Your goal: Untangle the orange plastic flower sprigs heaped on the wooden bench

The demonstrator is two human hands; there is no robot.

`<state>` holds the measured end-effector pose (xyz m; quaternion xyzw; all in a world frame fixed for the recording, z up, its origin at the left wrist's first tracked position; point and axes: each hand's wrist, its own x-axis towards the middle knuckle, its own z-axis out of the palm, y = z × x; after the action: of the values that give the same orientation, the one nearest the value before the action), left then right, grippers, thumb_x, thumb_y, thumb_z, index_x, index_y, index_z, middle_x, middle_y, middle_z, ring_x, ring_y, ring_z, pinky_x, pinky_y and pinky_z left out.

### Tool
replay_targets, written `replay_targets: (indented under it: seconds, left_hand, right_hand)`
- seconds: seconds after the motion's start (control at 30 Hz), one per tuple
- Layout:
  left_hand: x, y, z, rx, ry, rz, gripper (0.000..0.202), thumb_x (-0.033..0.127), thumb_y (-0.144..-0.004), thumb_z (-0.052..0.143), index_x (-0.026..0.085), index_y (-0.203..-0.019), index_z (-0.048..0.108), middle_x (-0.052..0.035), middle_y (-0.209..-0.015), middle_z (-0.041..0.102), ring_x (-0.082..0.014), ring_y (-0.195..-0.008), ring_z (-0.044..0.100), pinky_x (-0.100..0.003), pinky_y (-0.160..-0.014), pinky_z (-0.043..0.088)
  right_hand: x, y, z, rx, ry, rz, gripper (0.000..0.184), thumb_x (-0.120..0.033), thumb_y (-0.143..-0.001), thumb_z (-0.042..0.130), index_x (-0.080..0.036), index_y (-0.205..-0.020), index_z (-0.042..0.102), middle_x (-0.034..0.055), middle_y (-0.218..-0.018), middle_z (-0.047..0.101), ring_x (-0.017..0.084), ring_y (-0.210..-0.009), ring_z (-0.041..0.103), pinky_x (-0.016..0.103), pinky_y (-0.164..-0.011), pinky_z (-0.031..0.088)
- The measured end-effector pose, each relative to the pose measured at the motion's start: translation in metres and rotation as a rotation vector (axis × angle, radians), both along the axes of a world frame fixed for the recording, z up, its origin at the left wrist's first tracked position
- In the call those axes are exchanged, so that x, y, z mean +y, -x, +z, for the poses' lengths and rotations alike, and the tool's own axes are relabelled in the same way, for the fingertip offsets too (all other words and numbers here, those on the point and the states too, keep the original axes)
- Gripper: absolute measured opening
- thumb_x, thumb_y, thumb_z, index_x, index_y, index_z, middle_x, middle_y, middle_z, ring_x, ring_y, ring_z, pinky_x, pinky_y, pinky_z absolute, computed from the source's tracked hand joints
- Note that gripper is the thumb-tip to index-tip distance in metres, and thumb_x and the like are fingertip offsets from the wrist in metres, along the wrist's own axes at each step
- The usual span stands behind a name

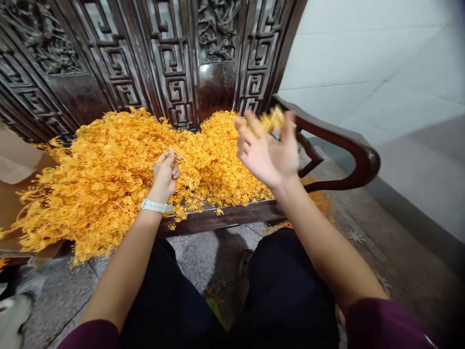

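Note:
A big heap of yellow artificial flower pieces (109,169) with thin stems covers the bench seat. My left hand (166,172), with a pale watch band on the wrist, is above the middle of the heap. Its fingers are curled closed; whatever they may grip cannot be told apart from the yellow behind. Raised over the heap's right end, my right hand (269,150) is spread open and slightly blurred. Just beyond its fingers a blurred yellow flower piece (274,118) appears in the air, apart from the palm as far as I can see.
The dark wooden bench has a carved back (218,87), a front edge (225,216) and a curved armrest (363,155) at right. A cardboard box (39,167) is at far left. Behind the armrest rises a white wall (363,58). Fallen pieces lie on the floor.

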<state>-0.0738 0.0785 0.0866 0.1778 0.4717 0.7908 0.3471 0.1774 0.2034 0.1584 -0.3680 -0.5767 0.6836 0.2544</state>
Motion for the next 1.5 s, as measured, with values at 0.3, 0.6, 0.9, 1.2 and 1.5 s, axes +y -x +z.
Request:
replay_targets:
  seconds: [0.3, 0.6, 0.9, 1.2, 1.5]
  left_hand:
    - [0.002, -0.049, -0.012, 0.013, 0.014, -0.131, 0.031, 0.031, -0.092, 0.081, 0.018, -0.082, 0.054, -0.0018, -0.085, 0.074, 0.0003, -0.038, 0.031, -0.015, -0.038, 0.025]
    - [-0.002, -0.032, -0.01, -0.039, 0.051, -0.008, 0.026, 0.025, -0.098, 0.073, 0.018, -0.081, 0.054, -0.0019, -0.084, 0.074, -0.0002, -0.038, 0.028, -0.016, -0.037, 0.024]
    - [-0.006, -0.05, -0.01, -0.041, 0.016, -0.101, 0.026, 0.026, -0.097, 0.074, 0.019, -0.083, 0.054, -0.0053, -0.092, 0.076, 0.0, -0.039, 0.027, -0.016, -0.036, 0.021]
    - [-0.009, -0.035, -0.007, 0.111, 0.054, 0.031, 0.021, 0.01, -0.091, 0.072, 0.019, -0.082, 0.055, 0.0006, -0.073, 0.068, -0.002, -0.037, 0.025, -0.017, -0.037, 0.015]
    - [-0.008, -0.042, -0.006, 0.101, 0.094, 0.041, 0.021, 0.004, -0.082, 0.07, 0.018, -0.076, 0.055, 0.0022, -0.068, 0.063, -0.0033, -0.039, 0.031, -0.017, -0.037, 0.015]
  right_hand:
    - [-0.036, 0.039, -0.079, 0.15, 0.182, 0.269, 0.031, -0.049, -0.089, 0.075, -0.019, -0.096, 0.068, 0.0087, -0.105, 0.067, 0.017, -0.086, 0.056, 0.029, -0.07, 0.045]
    - [-0.071, 0.04, -0.086, 0.088, 0.059, 0.229, 0.025, -0.04, -0.091, 0.075, -0.022, -0.094, 0.058, -0.0002, -0.083, 0.057, 0.012, -0.067, 0.052, 0.03, -0.063, 0.042]
    - [-0.077, 0.042, -0.089, 0.092, -0.087, 0.398, 0.019, -0.035, -0.091, 0.073, -0.02, -0.088, 0.063, -0.0016, -0.074, 0.054, 0.012, -0.065, 0.048, 0.029, -0.063, 0.038]
    - [-0.086, 0.026, -0.067, 0.147, 0.109, 0.564, 0.018, -0.033, -0.092, 0.075, -0.019, -0.087, 0.066, -0.0013, -0.071, 0.055, 0.011, -0.064, 0.049, 0.028, -0.062, 0.039]
    - [-0.099, 0.028, -0.069, 0.355, 0.447, 0.878, 0.029, -0.039, -0.091, 0.08, -0.016, -0.085, 0.064, -0.0055, -0.065, 0.05, 0.006, -0.056, 0.041, 0.021, -0.058, 0.039]
